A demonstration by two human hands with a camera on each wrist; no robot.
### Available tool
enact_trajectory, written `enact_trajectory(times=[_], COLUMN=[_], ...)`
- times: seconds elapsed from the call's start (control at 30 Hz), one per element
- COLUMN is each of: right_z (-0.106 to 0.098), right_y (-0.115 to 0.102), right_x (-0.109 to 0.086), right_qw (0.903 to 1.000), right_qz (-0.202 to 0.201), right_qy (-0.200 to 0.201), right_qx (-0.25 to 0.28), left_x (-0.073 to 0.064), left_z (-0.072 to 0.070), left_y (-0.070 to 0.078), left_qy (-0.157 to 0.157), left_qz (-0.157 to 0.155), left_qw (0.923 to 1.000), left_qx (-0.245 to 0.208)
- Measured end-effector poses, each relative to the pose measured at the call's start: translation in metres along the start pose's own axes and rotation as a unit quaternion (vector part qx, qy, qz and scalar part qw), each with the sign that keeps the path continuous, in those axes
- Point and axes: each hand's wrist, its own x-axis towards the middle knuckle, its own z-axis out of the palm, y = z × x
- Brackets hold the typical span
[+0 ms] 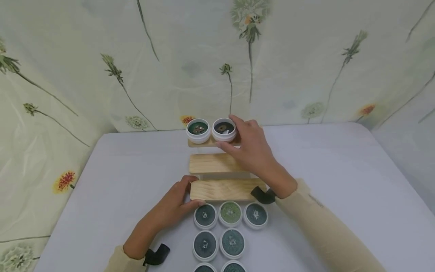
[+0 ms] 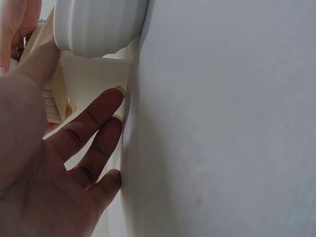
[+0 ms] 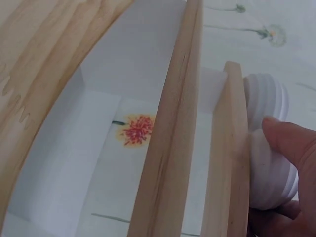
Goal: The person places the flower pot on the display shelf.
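A tiered stand (image 1: 224,190) has three wooden steps on white side panels. Two white round tins with dark green tops, a left tin (image 1: 198,130) and a right tin (image 1: 222,132), sit side by side on its top step. My right hand (image 1: 254,146) grips the right tin between thumb and fingers; the right wrist view shows this ribbed tin (image 3: 269,173) against the step. At the lowest step's left end, my left hand (image 1: 171,206) holds the board between thumb and forefinger. In the left wrist view its other fingers (image 2: 94,116) spread beside the white panel.
Several similar tins stand in rows before the stand, among them a light green tin (image 1: 230,213) and a dark tin (image 1: 205,244). A white cloth (image 1: 102,196) covers the table. Flower-printed sheeting (image 1: 190,68) hangs behind.
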Motion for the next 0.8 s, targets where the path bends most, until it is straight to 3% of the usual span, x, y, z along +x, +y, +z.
enact_trajectory(times=[0.2,0.8], right_z=[0.0025,0.0017], right_y=[-0.0009,0.0019], right_x=[-0.0013,-0.0048], right_qw=[1.0000,0.9997], right_qz=[0.004,-0.015], right_qy=[0.004,0.018], right_qx=[-0.006,-0.011], left_x=[-0.0003,-0.0003], left_z=[0.0006,0.0017], left_y=[-0.0022,0.0001], left_qy=[0.004,0.004], left_qz=[0.009,-0.010], left_qw=[0.9999,0.9999], left_qx=[0.002,0.004])
